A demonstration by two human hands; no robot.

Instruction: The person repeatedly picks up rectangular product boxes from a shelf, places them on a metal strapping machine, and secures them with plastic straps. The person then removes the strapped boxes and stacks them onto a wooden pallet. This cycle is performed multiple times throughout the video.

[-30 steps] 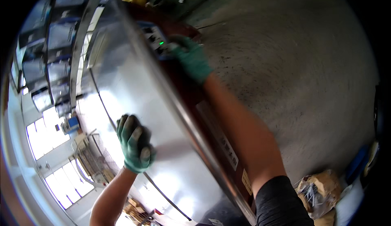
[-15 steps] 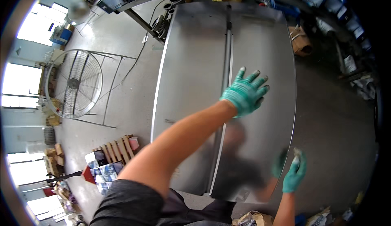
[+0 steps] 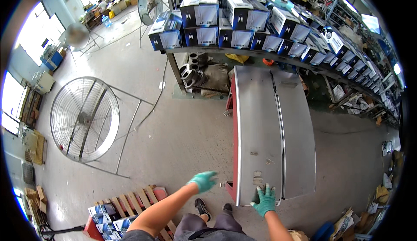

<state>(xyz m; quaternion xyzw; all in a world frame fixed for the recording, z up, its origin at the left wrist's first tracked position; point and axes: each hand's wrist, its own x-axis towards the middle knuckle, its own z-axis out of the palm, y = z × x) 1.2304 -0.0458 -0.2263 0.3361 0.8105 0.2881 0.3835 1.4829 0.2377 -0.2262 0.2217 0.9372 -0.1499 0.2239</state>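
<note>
A long grey metal-topped unit with a red side stands before me, a dark seam running down its top. My right hand, in a green knit glove, lies on the near end of that top with its fingers spread. Off the red side, in the air, is my left hand, gloved the same way. Its fingers are stretched out, and nothing shows in it. Worn patches mark the metal just beyond my right hand.
Blue and white boxes are stacked along a bench at the far side. A large round fan on a tubular stand occupies the left floor. Nearer, a wooden pallet lies beside printed boxes. Metal rings sit under the bench.
My left hand has left the space over the metal top and gone past its left side. My right hand has come from beyond the right edge onto the near end. The view has shifted.
</note>
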